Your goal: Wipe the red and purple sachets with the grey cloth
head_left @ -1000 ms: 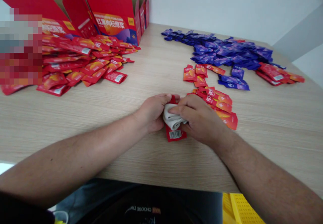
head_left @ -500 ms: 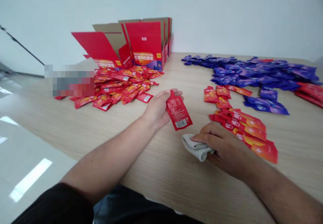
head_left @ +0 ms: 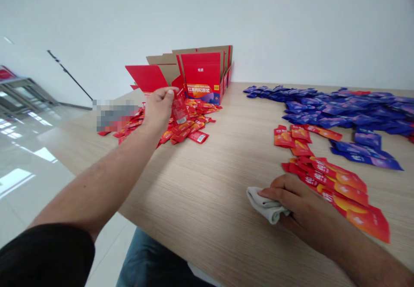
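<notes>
"What sort of place is this?"

"A packing workspace, by the look of it: red pouches (head_left: pixel 196 126) and blue pouches (head_left: pixel 323 111) lie heaped on the table (head_left: pixel 200 192), and open printed cartons (head_left: pixel 202 72) stand at its back."

"Workshop or office?"

"I can't tell which. A plain white wall (head_left: pixel 291 28) rises behind the table, and glossy floor tiles (head_left: pixel 19 211) shine to the table's left."

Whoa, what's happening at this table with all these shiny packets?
Someone's left hand holds up a red pouch near a pile of red pouches, with open red boxes behind. The right hand grips a white cloth, close to some red-and-orange pouches lying on the table. Lots of blue pouches lie farther back.
</notes>
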`<state>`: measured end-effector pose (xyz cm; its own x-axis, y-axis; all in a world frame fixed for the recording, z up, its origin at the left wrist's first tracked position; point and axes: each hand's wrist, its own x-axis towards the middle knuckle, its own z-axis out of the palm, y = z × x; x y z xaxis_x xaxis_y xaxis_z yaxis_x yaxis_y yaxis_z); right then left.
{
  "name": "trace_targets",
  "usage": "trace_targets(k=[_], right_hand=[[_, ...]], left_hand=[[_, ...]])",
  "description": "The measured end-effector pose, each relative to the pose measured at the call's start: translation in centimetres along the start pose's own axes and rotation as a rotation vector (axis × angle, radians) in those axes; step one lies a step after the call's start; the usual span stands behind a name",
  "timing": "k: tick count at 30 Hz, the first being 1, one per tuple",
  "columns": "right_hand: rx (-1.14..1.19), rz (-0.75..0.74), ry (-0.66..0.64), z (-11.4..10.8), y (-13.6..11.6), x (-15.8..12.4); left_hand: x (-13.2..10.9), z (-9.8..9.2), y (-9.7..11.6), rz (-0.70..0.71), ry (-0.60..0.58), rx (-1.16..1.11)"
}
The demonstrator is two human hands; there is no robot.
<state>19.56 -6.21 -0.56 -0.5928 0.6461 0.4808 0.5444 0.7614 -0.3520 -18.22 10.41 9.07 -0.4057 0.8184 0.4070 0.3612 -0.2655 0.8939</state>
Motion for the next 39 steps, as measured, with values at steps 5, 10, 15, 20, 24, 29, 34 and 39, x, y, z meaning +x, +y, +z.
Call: trace_targets(k=[5,10,15,20,24,29,34,39], right_hand=[[0.007,0.002,0.004,0.3,0.3,0.0],[0.026,0.04,-0.034,0.6,0.6,-0.4],[0.026,0.012,-0.042,0.4,0.5,-0.2],[0.02,0.014,-0.067,0.2,0.2,0.2],[0.037,0.042,-0.083,0.2,0.1,0.1],[0.054,0.063,-0.093,0.4,0.4,-0.2],[0.034,0.07,-0.054,0.2,0.1,-0.1],[0.025,0.053,0.068,-1.8,0.2,0.7]], left_hand=[[6.6,-5.1,-1.2,0.393,0.089,0.477],[10.0,-6.3,-4.6,0.357,0.005,0.65],[11.1,-5.4,-8.4,0.332,-0.137,0.883],[11.8,-4.3,-9.7,0.344,-0.189,0.888],[12.3,-3.4,-9.8,0.29,-0.293,0.808],[11.5,-3.2,-8.8,0.163,-0.252,0.574],[10.0,-4.5,-6.7,0.177,-0.11,0.576],[5.1,-3.4,-3.6,0.228,0.004,0.597]])
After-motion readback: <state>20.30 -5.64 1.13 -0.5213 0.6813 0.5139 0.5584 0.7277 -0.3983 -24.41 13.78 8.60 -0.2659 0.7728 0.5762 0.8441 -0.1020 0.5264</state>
